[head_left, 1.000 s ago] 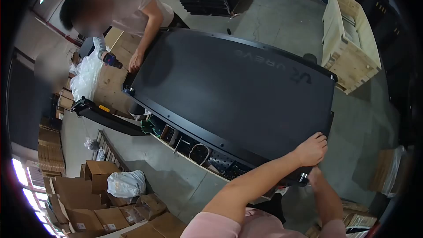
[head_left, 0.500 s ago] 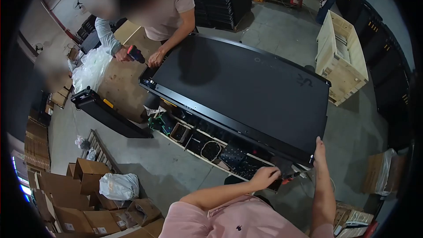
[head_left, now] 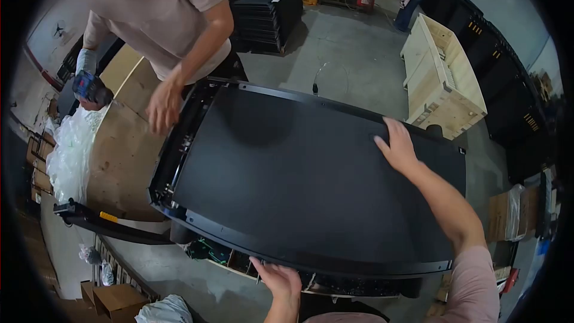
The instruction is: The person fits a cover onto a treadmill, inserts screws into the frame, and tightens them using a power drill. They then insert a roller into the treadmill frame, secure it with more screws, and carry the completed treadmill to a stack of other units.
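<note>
A long black treadmill deck (head_left: 311,173) with a dark running belt lies across the view in front of me. My right hand (head_left: 399,145) rests on its far side, fingers laid over the side rail and thumb spread on the belt. At the near rail (head_left: 239,236) is my left hand (head_left: 278,278), palm turned up, with stretched fingers right at the rail's lower edge. Rollers and metal fittings (head_left: 185,143) show at the deck's left end. Parts boxes under the near rail are mostly hidden by the deck.
A co-worker at the deck's left end holds a power drill (head_left: 92,88); the other hand (head_left: 164,107) hangs by the frame. A black upright piece (head_left: 113,224) juts out lower left. Beyond are a wooden crate (head_left: 445,78), stacked black panels (head_left: 266,15) and plastic wrap (head_left: 72,149).
My right hand has gone from the near right corner to the far rail. My left hand has moved left from the parts boxes to the near rail. The co-worker's drill has swung away from the deck.
</note>
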Available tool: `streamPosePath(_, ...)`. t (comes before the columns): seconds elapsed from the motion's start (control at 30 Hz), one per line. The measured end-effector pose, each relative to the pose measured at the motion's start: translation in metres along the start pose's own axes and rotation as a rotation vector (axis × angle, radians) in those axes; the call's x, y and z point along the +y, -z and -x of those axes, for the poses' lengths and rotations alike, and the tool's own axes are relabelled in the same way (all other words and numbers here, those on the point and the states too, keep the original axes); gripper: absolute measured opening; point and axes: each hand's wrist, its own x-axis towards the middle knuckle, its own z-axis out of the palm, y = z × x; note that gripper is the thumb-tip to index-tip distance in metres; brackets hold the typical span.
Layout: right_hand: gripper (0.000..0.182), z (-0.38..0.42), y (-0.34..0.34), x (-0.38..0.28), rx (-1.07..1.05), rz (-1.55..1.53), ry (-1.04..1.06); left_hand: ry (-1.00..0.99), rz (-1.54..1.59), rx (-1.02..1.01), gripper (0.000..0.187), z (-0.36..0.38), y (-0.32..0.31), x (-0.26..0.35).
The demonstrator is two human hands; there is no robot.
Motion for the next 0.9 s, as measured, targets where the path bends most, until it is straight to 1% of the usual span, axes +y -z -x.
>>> streamPosePath(0.03,0.057,-0.036,-0.023,0.004,0.055,0.056,-0.006,-0.003,0.001,0.062,0.068,-0.003,0.0,0.0)
streamPosePath(0.07,0.06,-0.067,-0.032,0.003,-0.222,-0.006,-0.19,-0.013,0.005,0.112,0.069,-0.005,-0.002,0.002)
streamPosePath(0.1,0.069,-0.096,-0.033,0.003,-0.477,-0.069,-0.366,0.005,0.059,0.123,0.069,-0.006,-0.006,0.002)
streamPosePath(0.13,0.069,-0.112,-0.038,0.005,-0.455,-0.056,-0.383,0.023,0.059,0.098,0.069,-0.013,-0.009,0.0)
streamPosePath(0.2,0.086,-0.112,-0.043,0.016,-0.577,-0.037,-0.428,0.005,0.078,0.172,0.072,-0.008,-0.007,-0.001)
streamPosePath(0.23,0.088,-0.112,-0.03,0.009,-0.601,0.01,-0.442,0.033,0.071,0.149,0.072,-0.006,0.006,-0.003)
streamPosePath(0.27,0.09,-0.115,-0.014,-0.002,-0.617,0.052,-0.46,-0.063,-0.143,0.177,0.078,-0.008,0.026,-0.007)
streamPosePath(0.3,0.091,-0.115,0.002,-0.005,-0.651,0.018,-0.406,-0.157,-0.363,0.2,0.084,-0.009,0.035,-0.008)
streamPosePath(0.33,0.092,-0.112,0.028,-0.003,-0.673,-0.005,-0.368,-0.047,-0.158,0.427,0.082,0.002,-0.01,0.007)
streamPosePath(0.37,0.093,-0.104,0.061,-0.013,-0.635,-0.011,-0.346,0.011,-0.185,0.36,0.082,-0.005,-0.023,-0.004)
streamPosePath(0.4,0.087,-0.097,0.09,-0.024,-0.614,0.008,-0.353,0.038,-0.191,0.278,0.082,-0.001,-0.039,-0.014)
streamPosePath(0.47,0.083,-0.079,0.174,-0.067,-0.517,-0.038,-0.276,0.069,-0.187,0.13,0.082,0.017,-0.072,-0.037)
streamPosePath(0.5,0.079,-0.063,0.215,-0.088,-0.444,-0.033,-0.218,0.07,-0.184,0.07,0.082,0.034,-0.082,-0.046)
streamPosePath(0.6,0.075,0.002,0.337,-0.128,-0.263,0.006,-0.048,0.008,-0.13,-0.1,0.082,0.074,-0.109,-0.066)
streamPosePath(0.63,0.074,0.03,0.366,-0.143,-0.214,0.031,-0.004,-0.022,-0.102,-0.133,0.082,0.088,-0.106,-0.066)
streamPosePath(0.67,0.072,0.056,0.399,-0.152,-0.213,0.044,0.002,-0.054,-0.09,-0.157,0.082,0.101,-0.099,-0.063)
streamPosePath(0.7,0.072,0.083,0.441,-0.151,-0.21,0.053,0.0,-0.083,-0.086,-0.185,0.082,0.12,-0.097,-0.064)
streamPosePath(0.77,0.07,0.146,0.502,-0.146,-0.097,0.129,0.034,-0.102,-0.101,-0.249,0.082,0.159,-0.082,-0.075)
streamPosePath(0.8,0.07,0.188,0.514,-0.132,-0.096,0.122,-0.017,-0.097,-0.108,-0.277,0.082,0.183,-0.073,-0.088)
streamPosePath(0.87,0.069,0.21,0.55,-0.097,0.026,0.022,-0.211,-0.094,-0.14,-0.323,0.082,0.237,-0.054,-0.108)
streamPosePath(0.9,0.069,0.248,0.537,-0.078,0.096,-0.026,-0.313,-0.064,-0.098,-0.387,0.085,0.262,-0.058,-0.123)
